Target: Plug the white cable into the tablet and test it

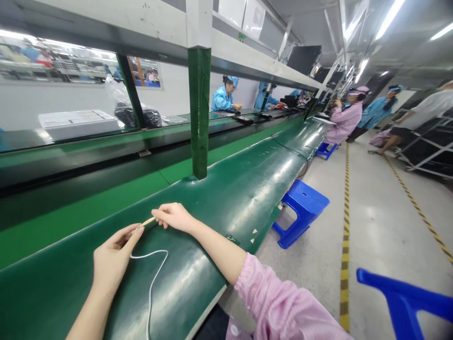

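My left hand (115, 252) pinches a thin white cable (151, 288) between thumb and fingers, above the green tabletop (173, 297). From that grip the cable loops right and runs down toward the front edge of the table. A slim pale-yellow piece (148, 221) spans the short gap between my hands, and I cannot tell whether it is tape, a sleeve or a stick. Its far end sits in the closed fingertips of my right hand (174, 216). Where the cable meets the yellow piece, my left fingers hide it.
A green post (198, 113) rises from the table beyond my hands, under a white overhead beam (148, 28). Blue stools (306, 200) stand along the right side. A black cord (288, 147) lies farther down the table. Several people sit or stand farther off.
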Available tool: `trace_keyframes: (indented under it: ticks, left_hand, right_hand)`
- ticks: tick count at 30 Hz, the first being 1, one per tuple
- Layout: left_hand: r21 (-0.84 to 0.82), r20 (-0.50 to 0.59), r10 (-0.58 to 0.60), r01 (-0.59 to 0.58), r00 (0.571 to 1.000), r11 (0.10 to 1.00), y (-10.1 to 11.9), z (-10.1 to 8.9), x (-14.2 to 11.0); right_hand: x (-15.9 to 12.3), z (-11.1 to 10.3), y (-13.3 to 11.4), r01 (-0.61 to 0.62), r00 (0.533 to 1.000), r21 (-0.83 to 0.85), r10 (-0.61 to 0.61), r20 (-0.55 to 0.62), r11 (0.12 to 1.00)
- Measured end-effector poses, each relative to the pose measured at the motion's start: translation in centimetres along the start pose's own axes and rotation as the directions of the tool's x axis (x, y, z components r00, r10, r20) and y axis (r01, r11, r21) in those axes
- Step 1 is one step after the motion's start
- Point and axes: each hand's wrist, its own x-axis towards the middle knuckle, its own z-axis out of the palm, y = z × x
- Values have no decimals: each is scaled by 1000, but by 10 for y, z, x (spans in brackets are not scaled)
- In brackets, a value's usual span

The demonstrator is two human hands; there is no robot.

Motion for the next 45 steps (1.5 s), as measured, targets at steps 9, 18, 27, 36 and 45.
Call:
trace_keyframes:
  ticks: [9,18,27,36,45]
  left_hand:
    - [-15,-32,-67,67,997,998,7,4,-2]
    - [-33,-43,-14,12,999,999,6,3,-2]
    - [-28,-76,-25,23,997,999,5,0,-3]
    - [13,-79,-142,143,987,990,28,2,-14]
    - [98,-69,-111,117,991,988,19,1,-10]
  right_hand:
    - [1,0,6,27,1000,62,-28,10,998]
    - [9,1,11,70,995,298,-88,47,952]
    - [4,-1,5,64,996,178,-73,45,982]
    - [-2,0,-5,15,1000,77,-16,20,997]
    - [-8,-2,-6,83,987,-117,-65,150,990]
